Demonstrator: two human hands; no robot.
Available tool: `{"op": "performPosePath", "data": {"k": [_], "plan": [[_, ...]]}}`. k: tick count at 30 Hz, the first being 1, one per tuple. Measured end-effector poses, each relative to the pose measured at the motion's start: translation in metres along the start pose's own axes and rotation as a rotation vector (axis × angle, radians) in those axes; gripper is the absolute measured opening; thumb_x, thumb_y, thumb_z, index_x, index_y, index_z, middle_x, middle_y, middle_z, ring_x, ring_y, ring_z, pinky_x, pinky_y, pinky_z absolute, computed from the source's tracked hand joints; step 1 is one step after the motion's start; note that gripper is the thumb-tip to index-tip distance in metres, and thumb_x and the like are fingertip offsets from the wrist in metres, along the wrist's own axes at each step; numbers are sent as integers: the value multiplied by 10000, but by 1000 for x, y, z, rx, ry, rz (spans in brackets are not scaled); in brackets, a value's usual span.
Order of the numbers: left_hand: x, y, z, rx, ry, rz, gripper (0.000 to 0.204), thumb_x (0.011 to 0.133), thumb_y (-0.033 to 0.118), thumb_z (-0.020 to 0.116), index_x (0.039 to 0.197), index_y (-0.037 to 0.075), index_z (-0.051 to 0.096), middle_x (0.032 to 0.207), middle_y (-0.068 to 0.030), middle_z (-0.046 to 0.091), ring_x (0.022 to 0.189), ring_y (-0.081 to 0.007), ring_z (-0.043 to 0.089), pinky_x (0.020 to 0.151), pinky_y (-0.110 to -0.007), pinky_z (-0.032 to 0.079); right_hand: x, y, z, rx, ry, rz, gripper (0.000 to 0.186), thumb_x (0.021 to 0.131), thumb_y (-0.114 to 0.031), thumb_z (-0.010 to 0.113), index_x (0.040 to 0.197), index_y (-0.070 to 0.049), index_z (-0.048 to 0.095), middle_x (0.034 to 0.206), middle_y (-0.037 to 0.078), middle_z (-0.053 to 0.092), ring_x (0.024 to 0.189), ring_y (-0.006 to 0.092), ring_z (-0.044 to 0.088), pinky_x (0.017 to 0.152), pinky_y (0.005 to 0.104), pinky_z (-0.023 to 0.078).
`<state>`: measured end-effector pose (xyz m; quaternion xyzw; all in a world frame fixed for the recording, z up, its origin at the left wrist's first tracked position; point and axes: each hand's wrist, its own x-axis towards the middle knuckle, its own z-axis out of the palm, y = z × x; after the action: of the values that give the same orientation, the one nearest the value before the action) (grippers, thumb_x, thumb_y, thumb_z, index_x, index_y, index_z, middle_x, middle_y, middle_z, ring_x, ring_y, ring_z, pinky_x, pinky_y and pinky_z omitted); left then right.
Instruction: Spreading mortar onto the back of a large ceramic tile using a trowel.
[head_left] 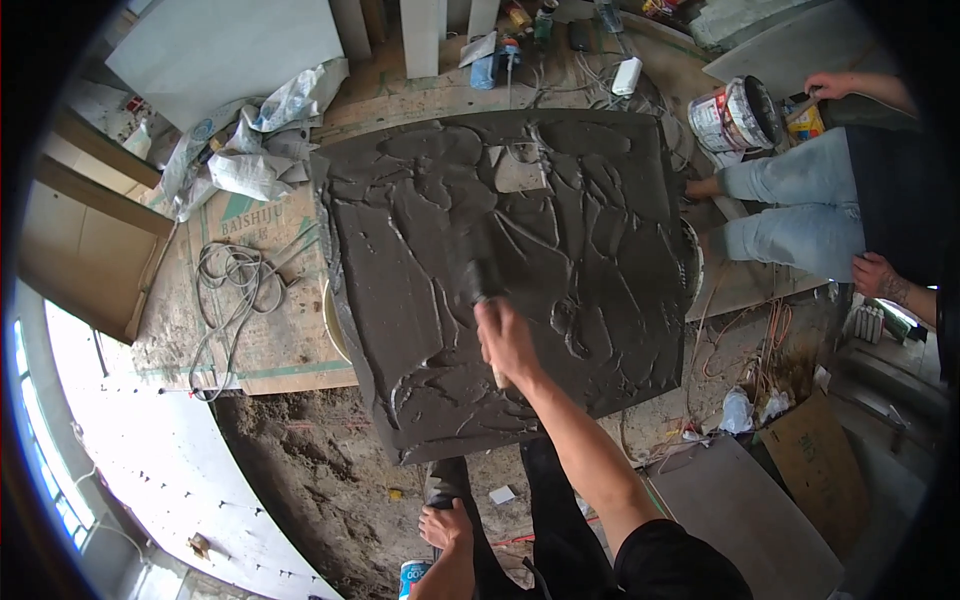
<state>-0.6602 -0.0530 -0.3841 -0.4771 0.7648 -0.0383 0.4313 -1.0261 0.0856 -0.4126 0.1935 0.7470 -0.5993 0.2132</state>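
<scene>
A large square slab point(520, 370) lies before me, spread with dark grey wet mortar in ridges and swirls. Near its far edge is a small square cutout point(520, 170). My right hand point(507, 345) is closed round the handle of a mortar-coated trowel point(477, 255), over the middle of the slab; motion blurs the blade. My left hand point(447, 525) is low by my left knee, below the slab's near edge. Its fingers are curled against something dark, and I cannot make out what it is.
At right another person point(800, 205) in pale jeans crouches beside a bucket point(735, 115), one hand on a stick. Left lie a coiled cable point(240, 285) and crumpled white sacks point(255, 150). Boards point(745, 510) lean at lower right. A blue can point(413, 575) stands near my left arm.
</scene>
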Motion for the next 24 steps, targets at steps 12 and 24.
{"op": "performPosePath", "data": {"k": [12, 24], "plan": [[-4, 4, -2, 15, 15, -24, 640, 764, 577, 751, 1116, 63, 605, 1095, -129, 658, 1110, -314, 624, 958, -435, 477, 0, 41, -134, -240, 359, -116, 374, 1050, -400, 543, 1083, -34, 611, 648, 118, 624, 508, 292, 630, 425, 430, 463], [-20, 21, -7, 7, -44, 3, 662, 776, 565, 742, 1164, 48, 603, 1150, -157, 654, 1152, -328, 616, 989, -449, 476, 8, 42, -71, -172, -40, -149, 394, 1052, -426, 539, 1136, -50, 620, 611, 22, 547, 469, 120, 553, 429, 315, 436]]}}
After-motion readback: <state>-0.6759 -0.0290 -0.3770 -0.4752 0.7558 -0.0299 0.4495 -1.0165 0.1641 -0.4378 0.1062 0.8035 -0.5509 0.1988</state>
